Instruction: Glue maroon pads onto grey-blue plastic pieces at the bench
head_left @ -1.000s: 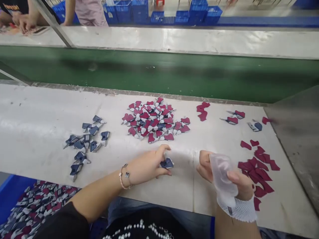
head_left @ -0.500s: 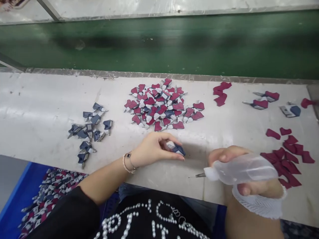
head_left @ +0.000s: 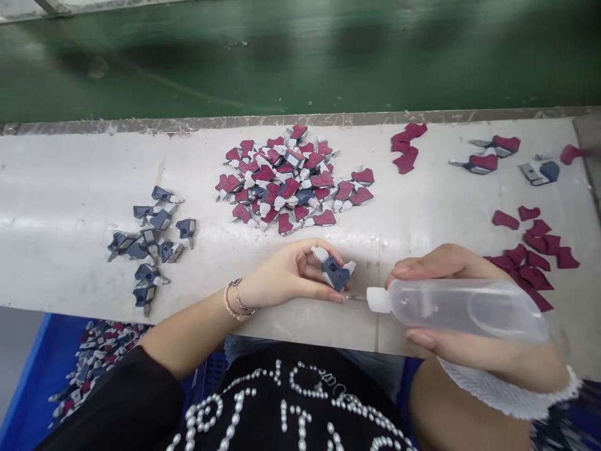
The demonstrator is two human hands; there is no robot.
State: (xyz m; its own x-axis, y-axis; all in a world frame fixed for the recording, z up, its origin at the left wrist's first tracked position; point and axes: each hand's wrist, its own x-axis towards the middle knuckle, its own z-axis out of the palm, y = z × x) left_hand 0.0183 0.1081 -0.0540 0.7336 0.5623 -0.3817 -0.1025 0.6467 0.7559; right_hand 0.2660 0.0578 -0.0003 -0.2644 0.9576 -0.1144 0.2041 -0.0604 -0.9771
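Between the thumb and fingers of my left hand is a dark blue and light grey part, held above the white table near its front edge. My right hand is wrapped round a clear squeeze bottle lying level, with a white cap and a thin metal needle. The needle points left, and its tip is close to my left thumb and the lower edge of the part. Behind my left hand lies a big pile of maroon, grey and blue parts.
Dark blue parts lie at the left. Maroon pieces are scattered at the right, with another group farther back. A few assembled parts sit nearby. A blue bin of parts is at lower left; a green strip runs behind.
The part in my left hand has turned and shows its dark blue face. The bottle has levelled out, its needle now nearer the part. The whole view has shifted slightly.
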